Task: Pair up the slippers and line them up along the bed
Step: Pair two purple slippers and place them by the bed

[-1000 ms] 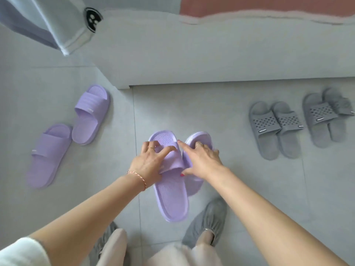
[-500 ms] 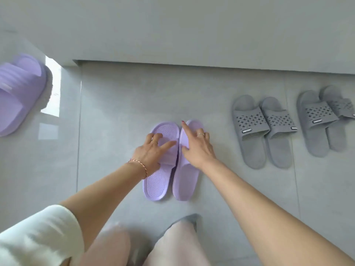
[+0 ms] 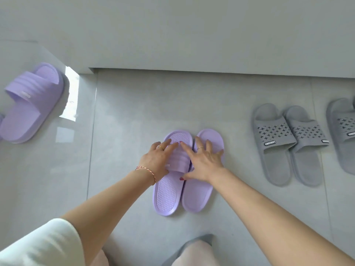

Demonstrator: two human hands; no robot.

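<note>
Two purple slippers lie side by side on the grey tiled floor, toes toward the bed base (image 3: 192, 35). My left hand (image 3: 156, 160) lies over the strap of the left purple slipper (image 3: 166, 196), thumb at the strap's rear edge. My right hand (image 3: 203, 162) covers the strap of the right purple slipper (image 3: 197, 196), fingers spread and thumb between the two slippers. A third purple slipper (image 3: 32, 104) lies tilted at the far left, past the bed's corner.
A grey perforated pair (image 3: 274, 143) stands to the right, toes toward the bed. Another grey slipper (image 3: 343, 131) is cut off by the right edge. My knee and a grey shoe cover (image 3: 192, 244) sit at the bottom centre.
The two purple slippers went from lifted and overlapping to flat on the floor, side by side and nearer the bed. My fingers have flattened over the straps.
</note>
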